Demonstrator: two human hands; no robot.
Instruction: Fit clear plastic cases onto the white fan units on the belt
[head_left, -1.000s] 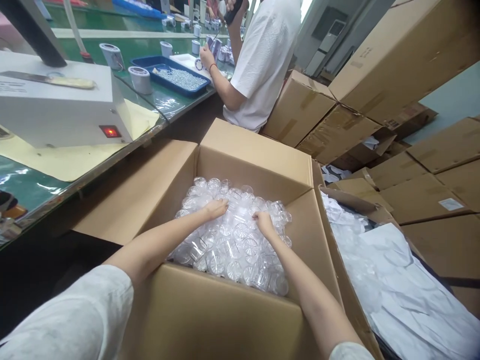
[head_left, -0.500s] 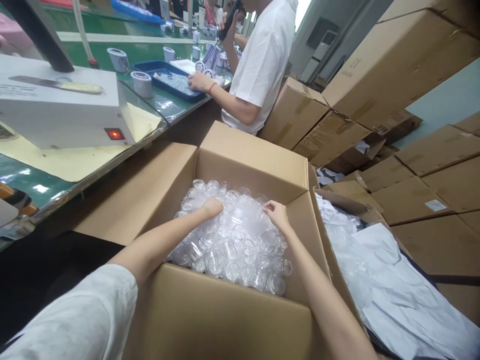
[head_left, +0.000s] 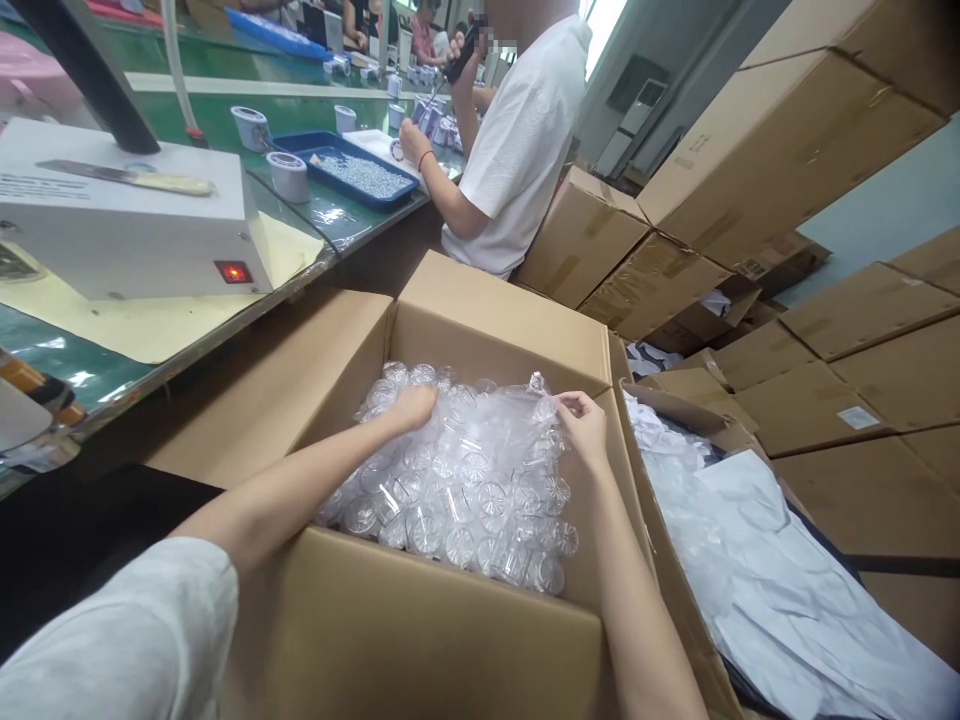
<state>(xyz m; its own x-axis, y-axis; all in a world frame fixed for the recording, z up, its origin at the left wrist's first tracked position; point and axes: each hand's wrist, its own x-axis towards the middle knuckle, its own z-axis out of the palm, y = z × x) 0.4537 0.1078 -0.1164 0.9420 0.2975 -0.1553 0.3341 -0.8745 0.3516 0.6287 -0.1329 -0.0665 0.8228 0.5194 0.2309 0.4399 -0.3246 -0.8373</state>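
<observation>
In the head view, a green-topped table (head_left: 90, 372) runs off to the left of and beyond the left hand (head_left: 416, 407). On it, well out to that hand's left, a white machine (head_left: 135, 245) with a lit red switch (head_left: 233, 271) rests on a yellow sheet (head_left: 142, 330), and a knife (head_left: 127, 178) lies on top of the machine. Farther beyond the left hand are two tubs (head_left: 289, 180), one behind the other, and a blue tray (head_left: 384, 202) holding pale granules (head_left: 367, 176). Past both hands, a co-worker (head_left: 517, 160) in a white top sits or stands at the table edge, a dark tool (head_left: 463, 55) raised in one hand. Boxes (head_left: 742, 150) are stacked beyond and to the right of the right hand (head_left: 585, 425); nearer on that side, crumpled white paper (head_left: 780, 570) fills another carton.

Both hands are inside an open carton (head_left: 442, 620), over a heap of cups (head_left: 465, 510). The cups are clear and shiny, with ribbed round ends, lying at many angles. Between the hands, a thin, hazy film (head_left: 499, 430) covers the top of the heap and bunches up beside the right fingertips. The right hand pinches its edge between thumb and fingers. The left hand is curled nearly closed at the film's other side; its fingertips are hidden, so I cannot tell whether it grips anything.
</observation>
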